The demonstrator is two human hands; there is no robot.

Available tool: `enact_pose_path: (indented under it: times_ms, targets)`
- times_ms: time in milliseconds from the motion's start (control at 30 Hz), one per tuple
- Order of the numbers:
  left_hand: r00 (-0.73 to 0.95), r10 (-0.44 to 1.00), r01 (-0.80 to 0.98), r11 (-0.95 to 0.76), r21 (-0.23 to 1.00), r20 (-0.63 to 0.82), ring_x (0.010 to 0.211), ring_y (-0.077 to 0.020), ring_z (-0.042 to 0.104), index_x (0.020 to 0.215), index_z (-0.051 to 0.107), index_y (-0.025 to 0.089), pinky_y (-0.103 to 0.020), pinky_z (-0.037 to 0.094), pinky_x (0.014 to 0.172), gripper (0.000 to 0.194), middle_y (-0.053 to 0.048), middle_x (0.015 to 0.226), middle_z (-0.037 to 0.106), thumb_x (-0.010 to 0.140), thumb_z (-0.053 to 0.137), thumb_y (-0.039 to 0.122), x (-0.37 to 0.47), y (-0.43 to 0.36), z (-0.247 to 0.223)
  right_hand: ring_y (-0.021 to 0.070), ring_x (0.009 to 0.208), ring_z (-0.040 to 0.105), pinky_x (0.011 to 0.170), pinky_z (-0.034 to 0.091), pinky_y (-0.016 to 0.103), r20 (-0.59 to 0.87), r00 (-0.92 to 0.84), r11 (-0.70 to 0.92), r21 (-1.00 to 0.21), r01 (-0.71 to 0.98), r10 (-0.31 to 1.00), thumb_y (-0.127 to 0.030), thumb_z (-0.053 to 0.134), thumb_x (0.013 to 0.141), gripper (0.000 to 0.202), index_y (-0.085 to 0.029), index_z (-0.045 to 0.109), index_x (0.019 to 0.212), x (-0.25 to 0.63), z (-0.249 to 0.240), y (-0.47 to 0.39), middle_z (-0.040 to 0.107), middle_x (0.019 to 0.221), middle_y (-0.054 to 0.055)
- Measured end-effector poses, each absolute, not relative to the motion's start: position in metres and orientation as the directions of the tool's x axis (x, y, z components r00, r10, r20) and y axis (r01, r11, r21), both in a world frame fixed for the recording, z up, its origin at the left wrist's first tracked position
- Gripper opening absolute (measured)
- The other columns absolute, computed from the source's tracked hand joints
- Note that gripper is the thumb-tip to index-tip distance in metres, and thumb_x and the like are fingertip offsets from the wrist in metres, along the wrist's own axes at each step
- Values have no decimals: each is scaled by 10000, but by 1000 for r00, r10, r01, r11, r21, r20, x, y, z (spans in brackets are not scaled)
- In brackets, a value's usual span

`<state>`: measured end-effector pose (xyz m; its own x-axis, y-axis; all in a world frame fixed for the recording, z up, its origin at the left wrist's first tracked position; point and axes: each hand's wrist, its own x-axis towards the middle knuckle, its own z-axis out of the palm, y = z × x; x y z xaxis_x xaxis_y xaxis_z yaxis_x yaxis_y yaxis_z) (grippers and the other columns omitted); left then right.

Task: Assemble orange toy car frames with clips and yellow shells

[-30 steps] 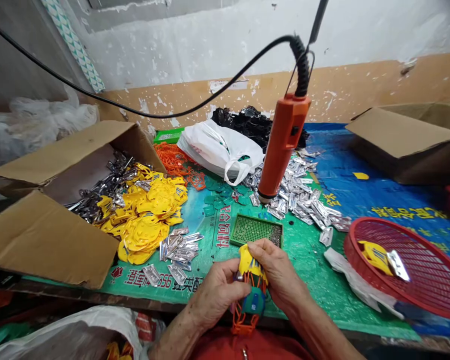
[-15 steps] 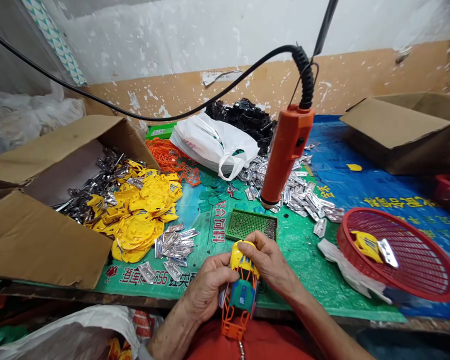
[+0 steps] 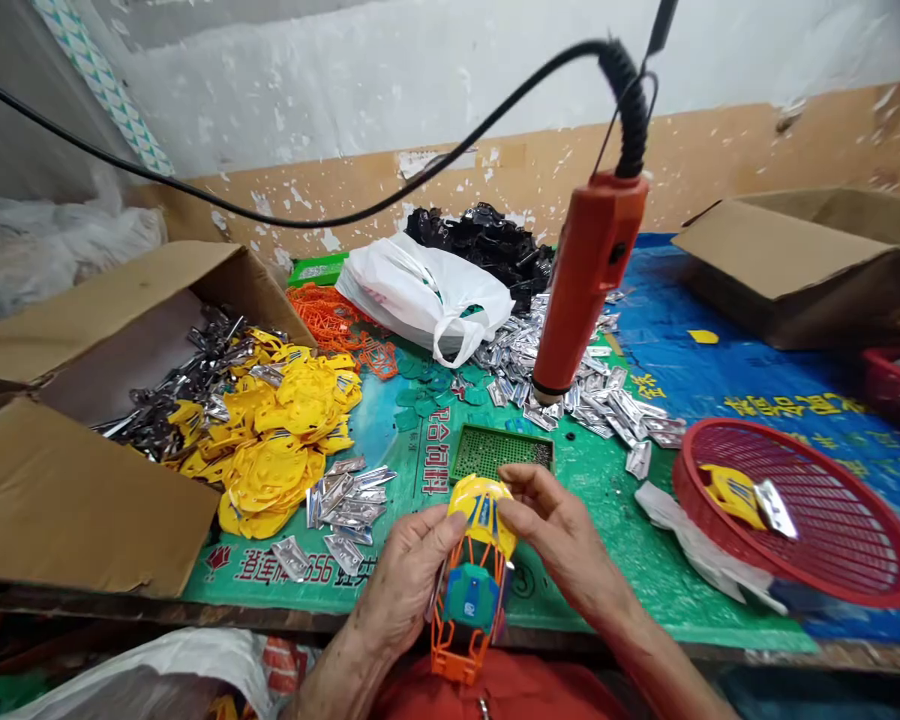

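Held the yellow, orange and green plastic toy car [image 3: 471, 597] at the frame's bottom middle, with the left hand's grip [image 3: 409, 562] clamped on its side. Touched its yellow front [image 3: 468, 499] with the right hand's grip [image 3: 562, 525]; couldn't tell if pinching. Might have knocked it loose by pushing crookedly.

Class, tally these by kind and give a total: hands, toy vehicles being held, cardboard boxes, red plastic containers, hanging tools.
Hands: 2 (left hand, right hand)
Toy vehicle: 1
Cardboard boxes: 2 (left box, right box)
Red containers: 2 (round basket, edge-cut container)
Hanging tool: 1
Total: 8
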<state>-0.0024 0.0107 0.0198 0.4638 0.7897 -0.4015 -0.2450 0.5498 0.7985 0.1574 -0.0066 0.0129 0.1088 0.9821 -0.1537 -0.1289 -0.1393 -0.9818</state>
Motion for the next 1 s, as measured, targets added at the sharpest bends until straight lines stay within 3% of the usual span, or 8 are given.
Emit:
enact_pose_path:
  times_ms: [100,300,433,633,833,1000]
  targets:
    - [462,808,-239,511,826,-366,573,-106,580,951,731,126,-198,451,554,314,-56,729,703,783,686,388,-5,9,19,161,802,591,714,476,272,-249,0,-241,-939,-245,969,-382,789,602,428,-183,615,939,162,15,-14,661,881,26]
    - [524,783,-274,526,805,-334,646,-138,633,948,741,142,-216,484,624,264,-65,794,732,764,706,329,-8,8,18,118,649,562,592,438,229,-292,-20,-281,-897,-341,956,-370,808,571,365,-171,618,810,156,21,-23,653,730,-8]
    - [564,733,-237,586,775,-382,618,-146,639,873,742,95,-220,488,612,272,-87,758,728,697,752,302,-6,10,20,80,551,483,519,378,203,-309,-85,-320,-905,-280,947,-339,781,580,324,-157,605,782,154,18,-22,581,624,-44]
    - [500,701,-266,684,680,-509,535,-161,631,878,711,72,-250,492,540,310,-98,689,708,705,729,328,4,9,17,80,445,433,430,331,215,-343,-45,-346,-921,-182,938,-376,685,645,278,-159,582,785,148,4,-17,539,559,-49]
    - [467,718,-328,683,652,-517,545,-139,623,855,697,79,-223,489,550,279,-68,680,699,664,759,273,5,8,10,78,512,349,466,256,218,-262,24,-260,-963,-77,965,-335,682,705,229,-151,632,832,146,-1,-20,419,559,-72]
    - [481,690,-342,715,609,-541,577,-145,637,852,690,73,-217,487,557,274,-74,691,701,654,761,249,6,12,3,84,538,358,478,272,218,-247,-9,-247,-969,-17,969,-349,680,724,243,-149,634,853,152,-4,-18,433,590,-63]
